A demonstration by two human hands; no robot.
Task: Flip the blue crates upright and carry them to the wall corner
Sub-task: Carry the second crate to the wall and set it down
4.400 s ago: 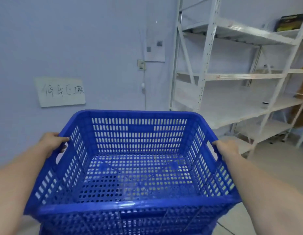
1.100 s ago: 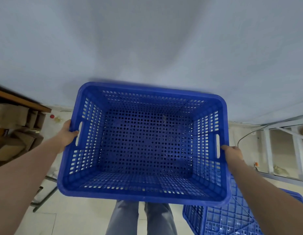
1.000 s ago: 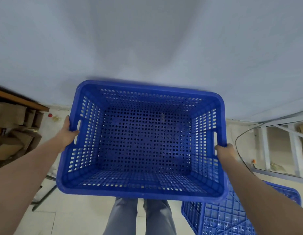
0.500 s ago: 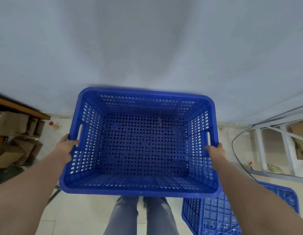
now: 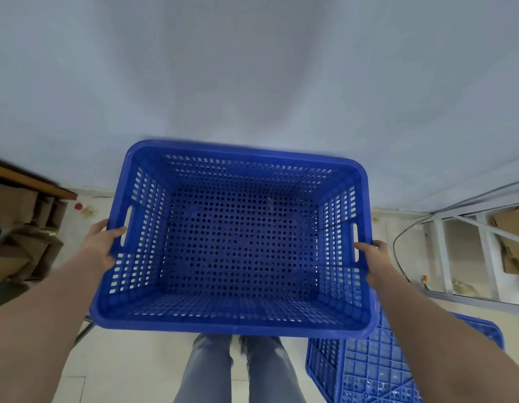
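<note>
- While the fingers are curled round its side rims, left hand [image 5: 102,242] and right hand [image 5: 374,258], the crate [image 5: 235,242] is held upright, off the floor, before the wall [image 5: 252,68].
- Carrying is judged in hand; lowering by the wall is called for next.
- A second crate [image 5: 377,370] lies upturned at the right.

blue perforated plastic crate [image 5: 237,245] | upright, open top facing camera, empty, centre frame | second blue plastic crate [image 5: 377,370] | upside down, ribbed base up, lower right, partly hidden

Glossy perforated plastic crate [image 5: 237,242]; matt painted wall [image 5: 252,68]; brown cardboard boxes [image 5: 17,245].
</note>
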